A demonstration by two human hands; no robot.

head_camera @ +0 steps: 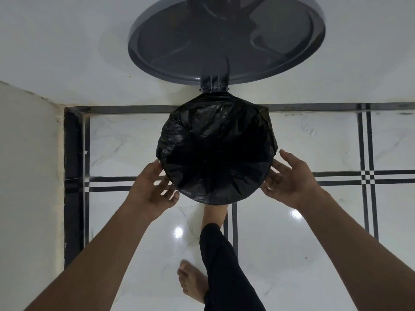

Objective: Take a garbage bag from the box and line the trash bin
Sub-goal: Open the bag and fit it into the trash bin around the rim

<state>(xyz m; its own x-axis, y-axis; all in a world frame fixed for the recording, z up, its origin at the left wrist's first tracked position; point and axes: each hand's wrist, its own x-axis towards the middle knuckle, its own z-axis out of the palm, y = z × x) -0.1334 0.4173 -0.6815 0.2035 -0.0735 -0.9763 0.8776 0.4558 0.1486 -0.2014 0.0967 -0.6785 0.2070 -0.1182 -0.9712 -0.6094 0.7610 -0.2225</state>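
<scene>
Seen from above, one round trash bin (215, 194) stood on a white marble-patterned floor (314, 254) against a white wall (67, 52). One black garbage bag (215, 149) lined it: the plastic sank into the dark middle and its edge was folded outward over the whole rim, probably so the bag would not slide down inside. The single grey lid (226, 39) was tipped up and back against the wall on its hinge (214, 85). A bare foot (214, 213) reached forward under the bin's near edge, most likely pressing a pedal to keep the lid raised; the pedal itself was hidden. A second bare foot (193, 281) stood flat on the floor nearer the camera.

Two hands flanked the bin. The left hand (150, 187) was spread with loose fingers, fingertips at or just beside the folded plastic. The right hand (289, 178) was spread too, palm turned inward, close beside the rim. Neither gripped anything. They looked placed to smooth the bag's edge. No bag box was visible. The lining seemed nearly finished.
</scene>
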